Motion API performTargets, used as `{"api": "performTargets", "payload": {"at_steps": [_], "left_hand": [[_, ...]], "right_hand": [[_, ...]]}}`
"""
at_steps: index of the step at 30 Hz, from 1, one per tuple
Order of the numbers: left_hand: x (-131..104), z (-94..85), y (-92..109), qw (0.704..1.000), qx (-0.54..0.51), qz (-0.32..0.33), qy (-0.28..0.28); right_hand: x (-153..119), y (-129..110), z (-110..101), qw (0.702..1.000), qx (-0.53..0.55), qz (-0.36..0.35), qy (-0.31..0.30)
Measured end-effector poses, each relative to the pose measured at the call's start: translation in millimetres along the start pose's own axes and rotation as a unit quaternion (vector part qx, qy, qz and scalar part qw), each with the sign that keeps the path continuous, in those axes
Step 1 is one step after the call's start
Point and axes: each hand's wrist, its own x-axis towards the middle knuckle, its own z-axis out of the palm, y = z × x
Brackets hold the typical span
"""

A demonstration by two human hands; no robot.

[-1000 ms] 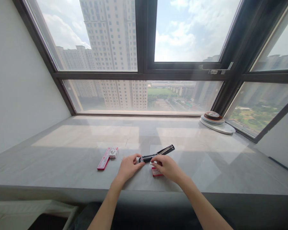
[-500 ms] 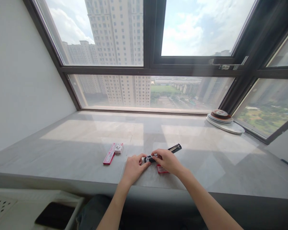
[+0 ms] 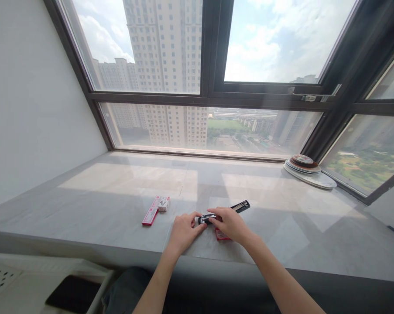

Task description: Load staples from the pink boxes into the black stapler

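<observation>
A black stapler (image 3: pixel 241 206) lies opened out on the pale stone sill, its far arm pointing up to the right. My left hand (image 3: pixel 184 229) pinches the near end of the stapler between thumb and fingers. Over its middle is my right hand (image 3: pixel 229 221), with thumb and fingertips closed on the metal part near that end; whether they hold something small cannot be made out. A red box (image 3: pixel 222 235) sits partly hidden beneath my right hand.
To the left, a long pink-and-white box (image 3: pixel 150 215) touches a small white box (image 3: pixel 164 203). Stacked plates (image 3: pixel 310 172) stand by the window corner. Below the sill's front edge, a white basket (image 3: pixel 95 267) holds something black.
The view has shifted slightly. My right fingertips have moved a little at the stapler's near end, where more of the metal part now shows. My left hand keeps its grip.
</observation>
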Motion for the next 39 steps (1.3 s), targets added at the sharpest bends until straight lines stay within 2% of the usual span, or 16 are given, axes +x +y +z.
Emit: {"api": "performTargets", "payload": {"at_steps": [6, 11, 13, 15, 17, 19, 21, 23, 27, 30, 34, 37, 39], "left_hand": [[0, 2.7, -3, 1.0, 0.02, -0.002, 0.006], [-1, 1.2, -1, 1.0, 0.025, -0.002, -0.003], [-1, 0.6, 0, 1.0, 0.02, -0.003, 0.0], [-2, 0.1, -1, 1.0, 0.01, -0.001, 0.001], [-2, -0.6, -1, 1.0, 0.0, 0.0, -0.003], [-3, -1.5, -2, 1.0, -0.005, 0.0, -0.006], [-4, -2.1, -2, 1.0, -0.002, 0.001, -0.007], [-4, -2.5, -1, 1.0, 0.003, 0.002, -0.007], [-5, -3.1, 0, 1.0, 0.006, 0.002, -0.014], [-6, -4.2, 1, 1.0, 0.005, 0.006, -0.019], [-7, -5.3, 2, 1.0, 0.005, 0.015, -0.026], [-7, -4.8, 3, 0.999, 0.01, 0.018, -0.028], [-7, -4.2, 4, 0.999, 0.014, 0.018, -0.027]], "right_hand": [[-12, -4, 6, 0.992, -0.03, 0.097, 0.07], [-20, -11, 11, 0.993, 0.077, 0.071, 0.049], [-30, 0, 8, 0.987, 0.106, 0.099, 0.074], [-44, 22, 2, 0.974, 0.13, 0.159, 0.094], [-57, 48, -8, 0.955, 0.168, 0.227, 0.089], [-64, 68, -22, 0.931, 0.242, 0.264, 0.076], [-61, 77, -35, 0.913, 0.319, 0.243, 0.07], [-51, 74, -44, 0.909, 0.362, 0.196, 0.072], [-23, 50, -43, 0.925, 0.356, 0.112, 0.067], [-9, 32, -25, 0.948, 0.299, 0.072, 0.08], [-2, 13, 2, 0.985, 0.145, 0.051, 0.081], [0, 4, 7, 0.998, 0.039, 0.02, 0.044], [1, 2, 3, 1.0, 0.024, 0.0, 0.01]]}}
